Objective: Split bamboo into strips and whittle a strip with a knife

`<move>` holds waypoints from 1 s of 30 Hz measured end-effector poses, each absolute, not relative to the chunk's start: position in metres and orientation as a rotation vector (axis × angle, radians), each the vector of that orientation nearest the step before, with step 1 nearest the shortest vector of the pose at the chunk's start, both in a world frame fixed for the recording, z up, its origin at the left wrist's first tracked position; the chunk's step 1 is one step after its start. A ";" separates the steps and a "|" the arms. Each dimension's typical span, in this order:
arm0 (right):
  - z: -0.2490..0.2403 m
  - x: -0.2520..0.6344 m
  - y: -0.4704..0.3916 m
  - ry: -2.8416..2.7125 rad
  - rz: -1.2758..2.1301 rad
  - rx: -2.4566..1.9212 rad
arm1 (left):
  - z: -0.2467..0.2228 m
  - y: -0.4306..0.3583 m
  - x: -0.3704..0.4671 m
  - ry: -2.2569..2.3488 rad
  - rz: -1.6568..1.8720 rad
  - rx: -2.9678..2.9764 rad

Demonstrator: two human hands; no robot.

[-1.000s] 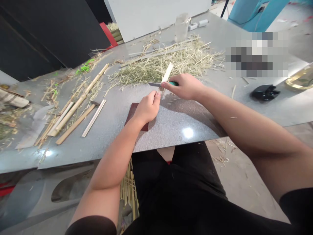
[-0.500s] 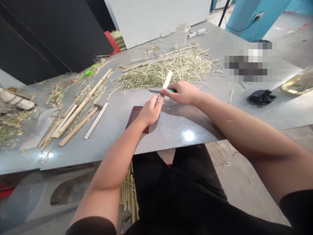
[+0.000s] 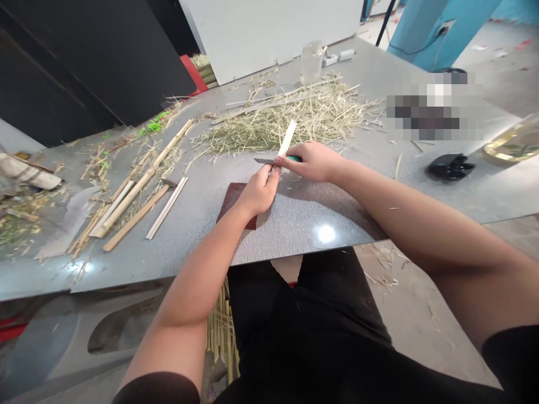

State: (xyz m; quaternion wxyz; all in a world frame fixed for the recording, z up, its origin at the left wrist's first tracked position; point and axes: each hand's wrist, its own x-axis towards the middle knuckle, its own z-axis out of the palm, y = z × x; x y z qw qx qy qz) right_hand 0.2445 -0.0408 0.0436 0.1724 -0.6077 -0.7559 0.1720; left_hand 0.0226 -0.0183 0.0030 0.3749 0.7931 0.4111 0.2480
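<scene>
My left hand (image 3: 261,189) is closed on the near end of a pale bamboo strip (image 3: 288,137), which points away from me above the table. My right hand (image 3: 314,160) grips the green handle of a knife (image 3: 264,161). The knife's blade lies across the strip just beyond my left fingers and points left. My right thumb presses near the strip by the blade. Beneath my left hand and wrist, a dark red block (image 3: 232,200) rests on the table, partly covered.
A wide heap of thin shavings (image 3: 278,120) lies behind my hands. To the left are bamboo poles (image 3: 147,175), a wooden-handled hammer (image 3: 137,217) and a split strip (image 3: 167,207). A clear plastic cup (image 3: 311,63) stands at the back; a black object (image 3: 451,167) sits at right.
The knife and my right hand have shifted slightly toward me along the strip, closer to my left fingers. My left hand stays almost where it was.
</scene>
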 end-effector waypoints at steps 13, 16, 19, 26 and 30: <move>0.048 0.252 -0.041 -2.048 0.424 -1.860 | 0.016 -0.032 0.025 0.960 0.639 2.028; 0.048 0.251 -0.041 -2.029 0.405 -1.883 | 0.018 -0.034 0.024 0.956 0.630 2.047; 0.048 0.250 -0.041 -2.009 0.399 -1.906 | 0.020 -0.034 0.024 0.973 0.615 2.079; 0.047 0.250 -0.040 -2.026 0.385 -1.920 | 0.021 -0.034 0.024 0.978 0.589 2.088; 0.044 0.252 -0.038 -1.991 0.402 -1.900 | 0.022 -0.035 0.023 0.966 0.575 2.090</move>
